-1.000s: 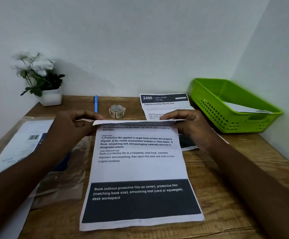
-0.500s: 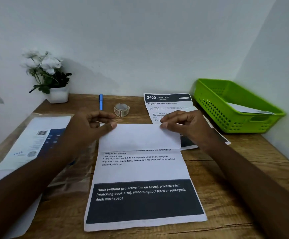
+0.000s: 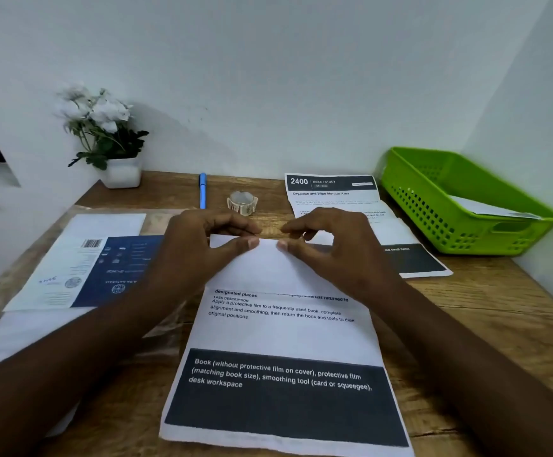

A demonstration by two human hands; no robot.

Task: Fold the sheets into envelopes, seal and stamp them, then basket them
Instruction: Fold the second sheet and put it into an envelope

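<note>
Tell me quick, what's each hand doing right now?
Left hand: pinching the folded top edge of the printed sheet.
Right hand: pinching the same fold.

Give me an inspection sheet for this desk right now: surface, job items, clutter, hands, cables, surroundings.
Surface: wooden desk.
Job's things: printed sheet, top flap folded down; second sheet behind; stamp roll; green basket holding a white envelope.
Clutter: blue pen, blue-and-white leaflet, potted white flowers.
Hands: left hand and right hand pinch the fold's far edge.
Cables: nothing seen.
Surroundings: white walls.
</note>
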